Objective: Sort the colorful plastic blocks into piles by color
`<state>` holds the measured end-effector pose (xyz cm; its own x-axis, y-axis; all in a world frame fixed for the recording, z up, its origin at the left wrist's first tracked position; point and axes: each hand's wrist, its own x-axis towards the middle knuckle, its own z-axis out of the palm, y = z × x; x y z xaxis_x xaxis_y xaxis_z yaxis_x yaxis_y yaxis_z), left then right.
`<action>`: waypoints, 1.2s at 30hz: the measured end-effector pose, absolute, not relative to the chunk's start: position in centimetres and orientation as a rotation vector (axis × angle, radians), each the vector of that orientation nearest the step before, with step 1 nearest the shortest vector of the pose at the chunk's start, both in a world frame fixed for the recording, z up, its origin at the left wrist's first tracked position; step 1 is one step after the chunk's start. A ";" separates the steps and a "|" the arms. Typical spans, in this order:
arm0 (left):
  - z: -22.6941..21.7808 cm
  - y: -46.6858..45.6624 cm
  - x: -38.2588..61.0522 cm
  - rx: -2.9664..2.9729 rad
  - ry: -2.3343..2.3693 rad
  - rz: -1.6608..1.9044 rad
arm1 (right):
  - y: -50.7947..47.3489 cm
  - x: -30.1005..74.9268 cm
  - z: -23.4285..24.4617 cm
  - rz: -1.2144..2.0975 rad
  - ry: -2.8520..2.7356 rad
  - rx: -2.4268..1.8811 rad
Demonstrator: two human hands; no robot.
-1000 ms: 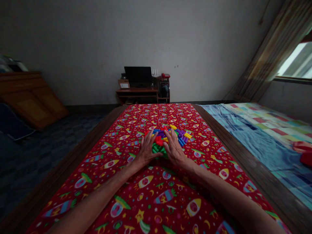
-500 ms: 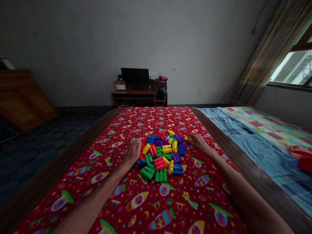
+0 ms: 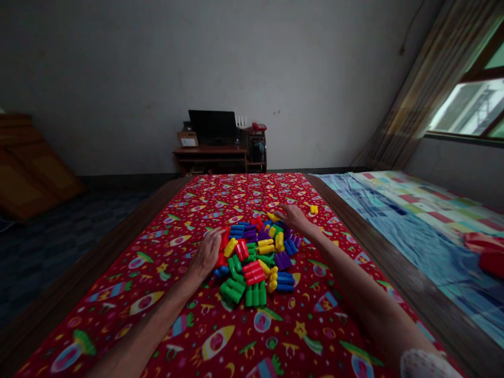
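Note:
A heap of colourful plastic blocks (image 3: 255, 257), red, green, yellow, blue and purple, lies on a red cloth with a rocket print (image 3: 220, 325). My left hand (image 3: 207, 254) rests flat against the heap's left side, fingers stretched out and touching a red block. My right hand (image 3: 290, 216) reaches over the heap's far right corner, fingers spread above the far blocks and holding nothing that I can see. A single yellow block (image 3: 313, 209) lies apart on the cloth, just right of that hand.
The cloth covers a long wooden-edged surface (image 3: 397, 283). To the right lies a blue and multicoloured patchwork sheet (image 3: 425, 220). A desk with a dark monitor (image 3: 214, 126) stands at the far wall. A wooden cabinet (image 3: 27, 168) is at the left, a window (image 3: 468, 107) at the right.
My hands, first together on the heap, moved apart. The right hand let go of a yellow block at the right and swung back over the heap's far edge. The left hand stays at the left side.

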<state>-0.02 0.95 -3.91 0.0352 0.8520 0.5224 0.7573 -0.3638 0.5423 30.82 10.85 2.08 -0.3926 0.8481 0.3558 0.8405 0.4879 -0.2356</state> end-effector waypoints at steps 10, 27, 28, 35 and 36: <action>-3.9 1.1 0.2 2.196 1.666 1.290 | 11.1 32.7 1.6 0.004 -1.964 -1.636; -3.8 0.6 0.2 2.199 1.668 1.276 | 8.0 30.1 7.6 0.673 -2.628 -1.206; -3.8 0.6 0.2 2.189 1.671 1.273 | 7.6 29.6 7.7 0.687 -2.704 -1.197; -3.5 0.5 0.3 2.186 1.666 1.225 | 6.7 27.4 5.5 0.334 -2.734 -1.226; -3.4 0.4 0.3 2.183 1.672 1.214 | 6.9 27.4 5.3 0.323 -2.699 -1.214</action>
